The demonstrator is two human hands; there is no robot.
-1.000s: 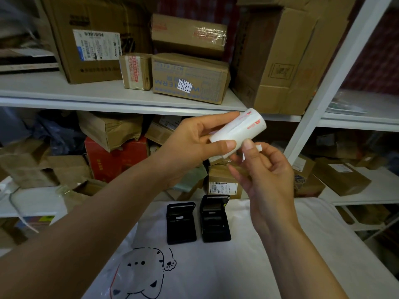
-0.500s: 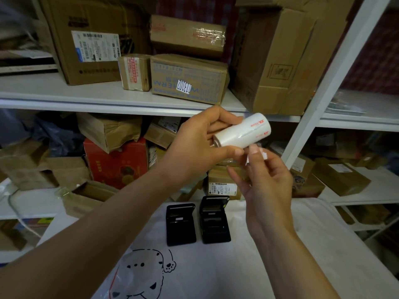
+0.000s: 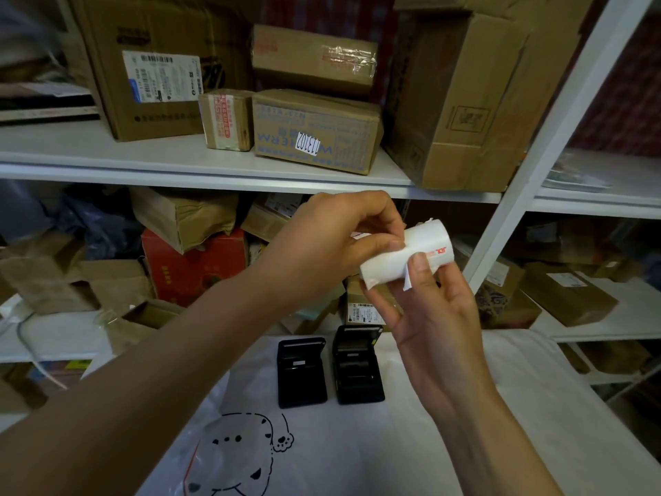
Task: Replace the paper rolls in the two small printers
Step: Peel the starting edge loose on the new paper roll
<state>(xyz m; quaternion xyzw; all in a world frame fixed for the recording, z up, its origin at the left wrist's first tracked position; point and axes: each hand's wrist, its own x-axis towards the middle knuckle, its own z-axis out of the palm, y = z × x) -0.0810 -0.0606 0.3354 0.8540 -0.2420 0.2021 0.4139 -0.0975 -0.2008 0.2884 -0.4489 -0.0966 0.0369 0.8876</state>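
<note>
A white paper roll (image 3: pixel 411 254) with red print is held in the air in front of the shelves. My left hand (image 3: pixel 332 241) pinches its wrapper at the upper left edge. My right hand (image 3: pixel 429 316) holds the roll from below, thumb pressed on its front, with a loose white tab hanging by the thumb. Two small black printers lie side by side on the white cloth below: the left printer (image 3: pixel 302 372) and the right printer (image 3: pixel 359 366), both with lids open.
White shelving (image 3: pixel 214 166) packed with cardboard boxes (image 3: pixel 314 130) stands behind the hands. A slanted white shelf post (image 3: pixel 529 166) runs at the right. The white cloth (image 3: pixel 393 442) bears a cartoon animal print at the front left.
The roll has moved down and to the right and turned. My left hand shifted from gripping the roll's body to pinching its wrapper edge. My right thumb now presses on the roll.
</note>
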